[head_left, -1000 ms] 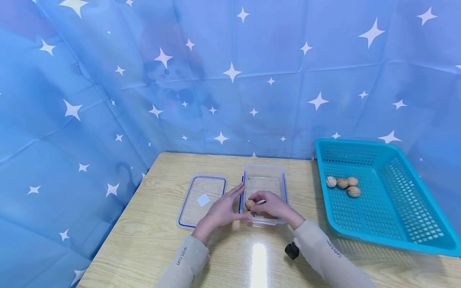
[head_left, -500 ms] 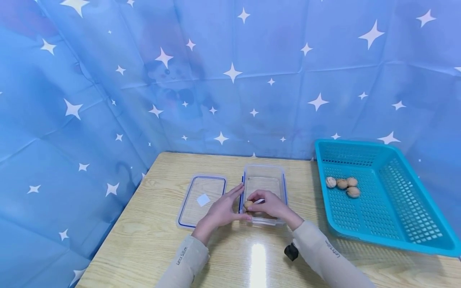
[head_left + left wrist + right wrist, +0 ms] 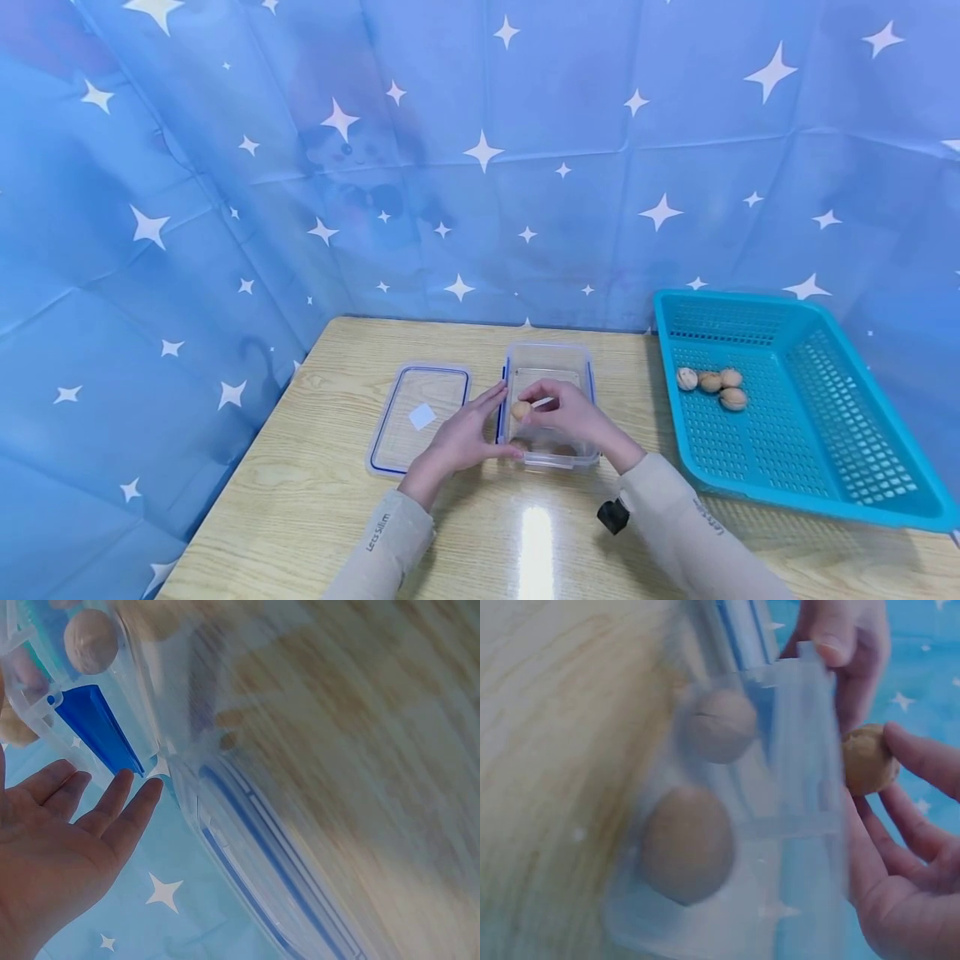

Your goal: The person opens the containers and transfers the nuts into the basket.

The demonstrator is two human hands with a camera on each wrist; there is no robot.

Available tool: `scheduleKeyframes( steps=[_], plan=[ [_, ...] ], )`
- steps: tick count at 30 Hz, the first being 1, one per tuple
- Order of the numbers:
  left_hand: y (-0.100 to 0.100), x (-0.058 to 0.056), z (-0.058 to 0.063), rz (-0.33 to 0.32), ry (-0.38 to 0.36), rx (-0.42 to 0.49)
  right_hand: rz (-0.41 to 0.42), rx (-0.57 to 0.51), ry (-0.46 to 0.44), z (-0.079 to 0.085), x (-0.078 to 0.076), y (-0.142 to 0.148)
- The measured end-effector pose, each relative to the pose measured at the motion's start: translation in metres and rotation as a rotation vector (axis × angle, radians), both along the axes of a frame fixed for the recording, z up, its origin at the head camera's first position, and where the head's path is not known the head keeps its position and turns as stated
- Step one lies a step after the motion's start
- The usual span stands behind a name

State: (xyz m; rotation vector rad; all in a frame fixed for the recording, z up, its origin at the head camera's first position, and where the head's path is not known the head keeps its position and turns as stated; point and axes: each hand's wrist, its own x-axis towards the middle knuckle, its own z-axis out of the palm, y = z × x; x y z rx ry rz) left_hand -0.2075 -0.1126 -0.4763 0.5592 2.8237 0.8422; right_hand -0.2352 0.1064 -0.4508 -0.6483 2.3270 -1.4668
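A clear plastic food container point(image 3: 551, 357) with blue-edged sides stands on the table in the head view. My right hand point(image 3: 570, 414) pinches a walnut point(image 3: 521, 410) between thumb and fingertips over the container's left half. Through the container's wall, the right wrist view shows two walnuts inside: a larger one point(image 3: 688, 846) and another walnut point(image 3: 721, 726) near the corner. My left hand point(image 3: 462, 435) lies along the container's left side, fingers extended by the wall and thumb at the near corner. The left wrist view shows its fingertips beside the blue side clip point(image 3: 97, 727).
Left of the container lies its clear lid point(image 3: 397, 425) with a blue seal and a white label point(image 3: 422, 416). A turquoise plastic basket point(image 3: 795, 492) stands at the right with several walnuts point(image 3: 732, 399) inside. A blue star-patterned curtain point(image 3: 480, 208) hangs behind the wooden table point(image 3: 300, 492).
My right hand has risen slightly and shifted away from me with the walnut, uncovering more of the container's near end. My left hand has stayed in place.
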Motion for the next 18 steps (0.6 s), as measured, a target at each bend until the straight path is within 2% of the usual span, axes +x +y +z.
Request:
scheduleKeyframes(
  steps=[7, 14, 18],
  plan=[
    [-0.001, 0.000, 0.000, -0.008, 0.002, 0.005, -0.078, -0.015, 0.036, 0.023, -0.002, 0.013],
    [-0.001, 0.000, -0.001, -0.001, -0.008, 0.000, -0.149, -0.035, 0.134, 0.053, -0.001, 0.035],
    [0.000, -0.001, -0.001, -0.005, 0.001, -0.003, -0.204, -0.035, 0.128, 0.069, -0.002, 0.053]
  ],
)
